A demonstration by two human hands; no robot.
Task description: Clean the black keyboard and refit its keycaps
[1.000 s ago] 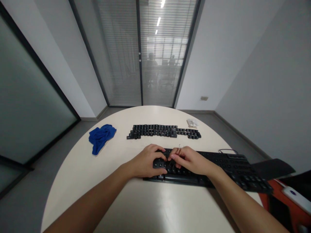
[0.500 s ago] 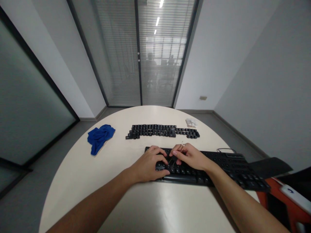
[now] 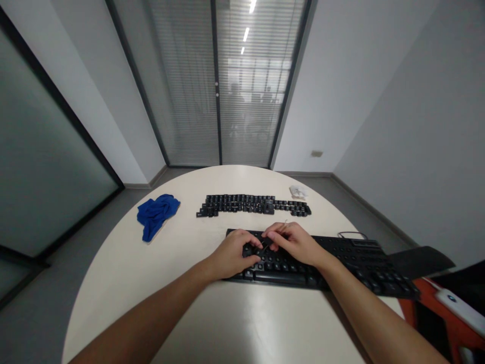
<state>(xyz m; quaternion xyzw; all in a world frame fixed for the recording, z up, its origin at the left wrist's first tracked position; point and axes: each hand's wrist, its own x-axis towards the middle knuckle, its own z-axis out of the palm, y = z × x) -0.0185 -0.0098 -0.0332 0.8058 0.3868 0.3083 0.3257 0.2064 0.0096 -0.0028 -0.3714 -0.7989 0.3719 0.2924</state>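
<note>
A black keyboard [image 3: 280,277] lies along the near side of the table, some of its top rows showing small sockets without keycaps. My left hand [image 3: 237,255] rests on its left part, thumb and forefinger apart and curved around a few keys. Beside it, my right hand [image 3: 293,245] is closed in a pinch on a thin wire tool that looks like a keycap puller [image 3: 265,247]. Its wire end reaches down among the keys between both hands; the fingers hide most of it. Behind the keyboard, loose black keycaps [image 3: 238,203] are laid out in rows.
A crumpled blue cloth [image 3: 157,215] lies at the left of the round table [image 3: 182,313]. A small clear bag [image 3: 298,192] with pale contents sits at the back right. The keyboard's cable [image 3: 352,234] loops behind it. An orange surface with a white device [image 3: 458,306] is at the lower right.
My left hand's thumb has shifted slightly up and back from the front keys. My right hand has moved slightly, its wire tool now tilted lower over the keys.
</note>
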